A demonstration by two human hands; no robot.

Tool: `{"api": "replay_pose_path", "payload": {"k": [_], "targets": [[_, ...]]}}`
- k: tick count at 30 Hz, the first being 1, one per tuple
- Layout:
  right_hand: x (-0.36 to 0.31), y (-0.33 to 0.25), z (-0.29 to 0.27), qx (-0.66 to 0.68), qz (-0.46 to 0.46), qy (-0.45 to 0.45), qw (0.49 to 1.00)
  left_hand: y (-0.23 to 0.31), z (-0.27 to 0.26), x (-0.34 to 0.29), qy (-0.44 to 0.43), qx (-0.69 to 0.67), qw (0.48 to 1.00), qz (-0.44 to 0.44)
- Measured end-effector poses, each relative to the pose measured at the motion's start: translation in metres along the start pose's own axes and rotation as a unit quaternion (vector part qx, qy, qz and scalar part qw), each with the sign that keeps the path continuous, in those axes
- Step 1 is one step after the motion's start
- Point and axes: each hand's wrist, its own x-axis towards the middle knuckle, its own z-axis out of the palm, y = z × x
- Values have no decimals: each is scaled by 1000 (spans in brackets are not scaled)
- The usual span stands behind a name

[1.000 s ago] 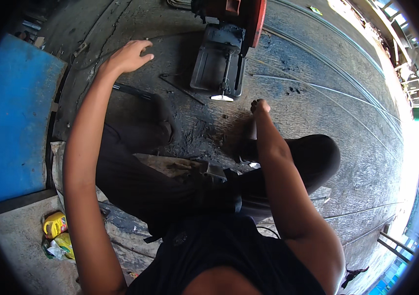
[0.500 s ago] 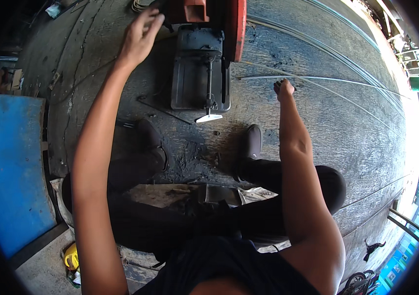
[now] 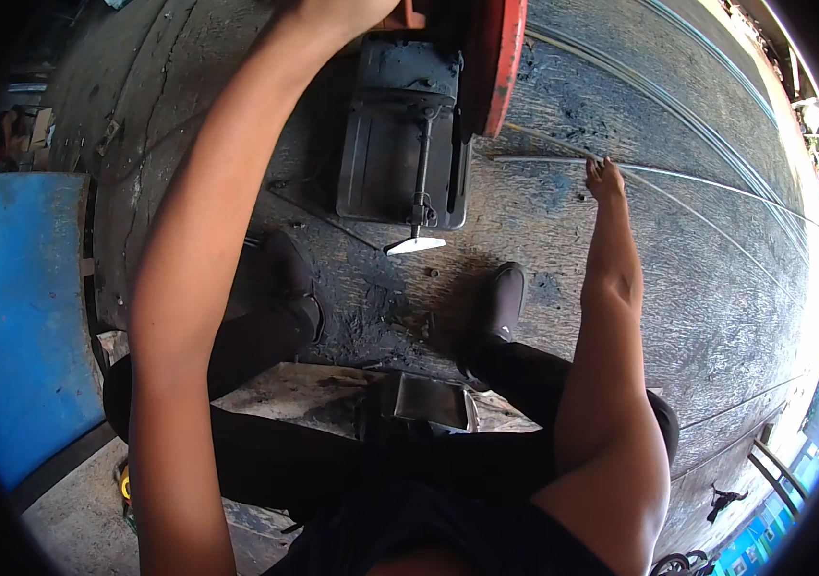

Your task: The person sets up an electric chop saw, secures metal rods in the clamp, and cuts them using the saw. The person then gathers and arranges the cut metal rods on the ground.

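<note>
A cut-off saw stands on the floor ahead, with a dark metal base (image 3: 357, 163), a red blade guard (image 3: 505, 72) and a vise screw (image 3: 422, 158) ending in a pale handle (image 3: 416, 246). My left hand (image 3: 357, 12) is at the top edge, against the saw's red upper part. Its fingers are mostly cut off or hidden there. Out to the right, my right hand (image 3: 606, 180) has its fingers closed on a thin metal rod (image 3: 688, 174), which lies toward the saw's right side.
Several long rods (image 3: 659, 88) stretch across the floor at the right. A thin dark bar (image 3: 323, 216) lies left of the base, near my shoes (image 3: 499, 302). A blue panel (image 3: 21, 317) stands at the left. Beneath me is a metal tray (image 3: 429, 401).
My left hand has moved up and right onto the saw's upper part. My right hand has shifted right and reached the rod. The view has shifted slightly.
</note>
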Motion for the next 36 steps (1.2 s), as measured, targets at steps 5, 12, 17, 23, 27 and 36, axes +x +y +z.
{"api": "replay_pose_path", "payload": {"k": [5, 12, 17, 23, 27, 36], "targets": [[-3, 29, 23, 1, 32, -25, 999, -14, -21, 39, -58, -15, 998, 27], [0, 1, 6, -47, -36, 2, 998, -10, -16, 81, -14, 112, 994, -10], [-65, 12, 21, -62, -57, 3, 996, 1, -11, 82, -24, 109, 993, -47], [-35, 0, -13, -244, -195, -154, 937, -2, -5, 88, 3, 110, 991, -83], [-31, 6, -7, -180, -168, -185, 951, -7, -8, 96, -4, 120, 990, -68], [-94, 65, 89, -93, -43, -156, 982, -12, -11, 92, -13, 83, 994, -73]]}}
